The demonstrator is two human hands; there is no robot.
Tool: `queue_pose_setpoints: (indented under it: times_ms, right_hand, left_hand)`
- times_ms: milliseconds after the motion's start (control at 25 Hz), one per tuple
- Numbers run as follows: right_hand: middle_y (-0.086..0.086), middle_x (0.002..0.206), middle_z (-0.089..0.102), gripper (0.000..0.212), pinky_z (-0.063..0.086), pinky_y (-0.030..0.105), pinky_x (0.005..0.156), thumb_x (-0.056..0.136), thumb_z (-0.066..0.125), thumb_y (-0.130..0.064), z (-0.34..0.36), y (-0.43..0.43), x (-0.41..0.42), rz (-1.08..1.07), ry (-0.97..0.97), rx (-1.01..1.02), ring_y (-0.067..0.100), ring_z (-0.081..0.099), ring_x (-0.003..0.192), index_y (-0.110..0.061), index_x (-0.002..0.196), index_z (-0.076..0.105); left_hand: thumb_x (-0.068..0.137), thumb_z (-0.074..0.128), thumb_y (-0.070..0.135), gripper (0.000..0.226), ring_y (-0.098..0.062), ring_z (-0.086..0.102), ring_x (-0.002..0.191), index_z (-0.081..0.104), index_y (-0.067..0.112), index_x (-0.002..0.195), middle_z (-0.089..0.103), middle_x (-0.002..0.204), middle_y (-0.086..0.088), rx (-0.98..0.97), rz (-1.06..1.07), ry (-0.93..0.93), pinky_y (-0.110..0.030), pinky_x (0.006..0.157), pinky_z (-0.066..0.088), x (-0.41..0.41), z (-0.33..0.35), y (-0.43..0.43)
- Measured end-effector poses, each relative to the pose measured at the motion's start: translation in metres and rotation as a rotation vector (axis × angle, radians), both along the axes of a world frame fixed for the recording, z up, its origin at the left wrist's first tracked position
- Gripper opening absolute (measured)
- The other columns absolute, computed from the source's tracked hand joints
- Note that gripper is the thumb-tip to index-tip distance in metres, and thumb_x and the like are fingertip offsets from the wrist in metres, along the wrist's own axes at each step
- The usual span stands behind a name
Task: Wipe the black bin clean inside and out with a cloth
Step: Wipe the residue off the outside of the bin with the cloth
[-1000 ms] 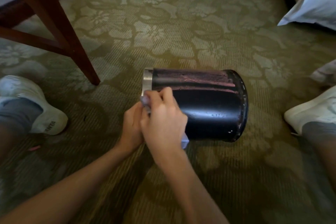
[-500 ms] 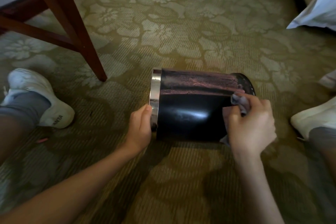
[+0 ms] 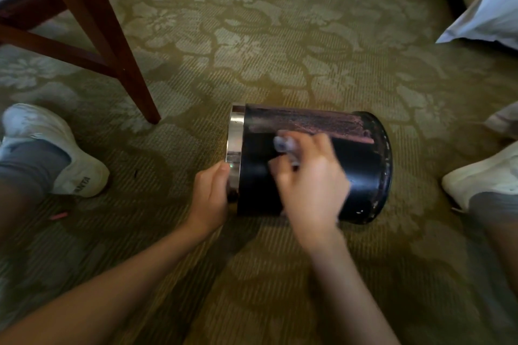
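- The black bin (image 3: pixel 364 173) lies on its side on the carpet (image 3: pixel 280 50), with its silver rim (image 3: pixel 234 143) and mouth to the left and its base to the right.
- A dull, dusty band (image 3: pixel 316 122) runs along the top of the bin's wall. The lower wall looks glossy.
- The right hand (image 3: pixel 311 185) is over the middle of the bin's outer wall, its fingers bunched round a pale cloth (image 3: pixel 281 144) pressed to the surface. The hand is blurred, so I cannot tell the exact hold.
- The left hand (image 3: pixel 211 196) is at the bin's rim with the thumb on the silver band. The other fingers are hidden, probably hooked inside the mouth, so it appears to grip and steady the bin.
- The step in hand looks like wiping the outside wall, with the inside not yet reached.
- The next move probably calls for rolling the bin with the left hand to bring the dusty band under the cloth. The rim hold must stay firm, because a round bin may roll away on carpet.
- Left of the bin are a wooden furniture leg (image 3: pixel 123 64) and a white shoe (image 3: pixel 64 154).
- Right of the bin is another white shoe (image 3: pixel 482 173), and beyond it, further back, a pillow (image 3: pixel 490 8).
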State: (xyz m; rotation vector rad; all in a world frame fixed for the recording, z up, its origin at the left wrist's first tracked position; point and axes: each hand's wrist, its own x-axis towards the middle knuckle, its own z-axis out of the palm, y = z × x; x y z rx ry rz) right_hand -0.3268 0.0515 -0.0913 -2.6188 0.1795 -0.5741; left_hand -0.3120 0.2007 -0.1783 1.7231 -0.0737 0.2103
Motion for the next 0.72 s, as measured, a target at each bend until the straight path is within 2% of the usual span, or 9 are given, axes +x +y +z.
queue_pose_setpoints:
  times_ms: [40, 160, 280, 400, 520, 600, 720]
  right_hand:
    - [-0.004, 0.106, 0.059, 0.034, 0.041, 0.028, 0.061, 0.079, 0.071, -0.032, 0.001, -0.025, -0.001, -0.084, 0.003, 0.011, 0.022, 0.063, 0.088, -0.035, 0.113, 0.065]
    - [0.001, 0.108, 0.06, 0.03, 0.041, 0.034, 0.068, 0.082, 0.061, -0.032, 0.007, -0.094, -0.003, -0.28, -0.003, 0.084, 0.029, 0.062, 0.093, -0.03, 0.111, 0.065]
    - [0.0, 0.106, 0.06, 0.036, 0.038, 0.034, 0.069, 0.077, 0.052, -0.035, 0.011, -0.102, -0.005, -0.278, -0.028, 0.084, 0.024, 0.06, 0.091, -0.028, 0.109, 0.067]
    - [0.001, 0.107, 0.06, 0.04, 0.036, 0.033, 0.07, 0.074, 0.05, -0.039, 0.015, -0.084, -0.003, -0.267, -0.024, 0.097, 0.028, 0.061, 0.092, -0.029, 0.109, 0.068]
    - [-0.002, 0.103, 0.061, 0.028, 0.035, 0.028, 0.064, 0.078, 0.067, -0.032, 0.011, -0.042, 0.006, -0.209, 0.01, 0.029, 0.027, 0.064, 0.085, -0.031, 0.106, 0.068]
    - [-0.005, 0.1, 0.059, 0.026, 0.034, 0.026, 0.059, 0.076, 0.072, -0.029, 0.011, 0.009, 0.011, -0.079, 0.003, -0.008, 0.022, 0.064, 0.08, -0.031, 0.102, 0.068]
    - [-0.003, 0.094, 0.057, 0.02, 0.029, 0.026, 0.057, 0.077, 0.07, -0.027, 0.009, 0.062, 0.01, 0.107, -0.017, -0.047, 0.02, 0.063, 0.077, -0.024, 0.096, 0.068]
  left_hand:
    - [0.096, 0.034, 0.03, 0.037, -0.003, 0.047, 0.051, 0.049, 0.025, 0.061, 0.055, 0.056, 0.007, -0.009, -0.008, 0.003, -0.022, 0.048, 0.038, 0.0, 0.001, -0.001]
    - [0.097, 0.033, 0.026, 0.041, -0.006, 0.047, 0.051, 0.052, 0.025, 0.061, 0.053, 0.056, 0.005, -0.032, -0.024, 0.024, -0.023, 0.049, 0.039, 0.001, 0.0, -0.001]
    - [0.096, 0.032, 0.027, 0.044, -0.003, 0.047, 0.05, 0.058, 0.033, 0.061, 0.055, 0.055, 0.008, -0.082, -0.045, 0.032, -0.017, 0.048, 0.038, -0.001, 0.0, -0.004]
    - [0.089, 0.035, 0.032, 0.043, -0.003, 0.043, 0.047, 0.056, 0.03, 0.053, 0.05, 0.049, 0.006, -0.143, -0.018, 0.081, -0.02, 0.047, 0.036, 0.0, 0.004, -0.008]
    - [0.08, 0.035, 0.038, 0.04, -0.006, 0.04, 0.044, 0.05, 0.024, 0.046, 0.045, 0.044, 0.003, -0.162, 0.001, 0.124, -0.024, 0.045, 0.032, 0.001, 0.004, -0.01]
    - [0.081, 0.035, 0.034, 0.039, -0.007, 0.041, 0.046, 0.048, 0.021, 0.047, 0.046, 0.044, 0.001, -0.1, 0.038, 0.076, -0.031, 0.044, 0.033, 0.001, 0.002, -0.008]
    - [0.095, 0.043, 0.007, 0.038, -0.019, 0.051, 0.049, 0.055, 0.001, 0.059, 0.056, 0.053, -0.011, 0.062, 0.027, 0.014, -0.044, 0.045, 0.04, 0.003, -0.004, -0.004]
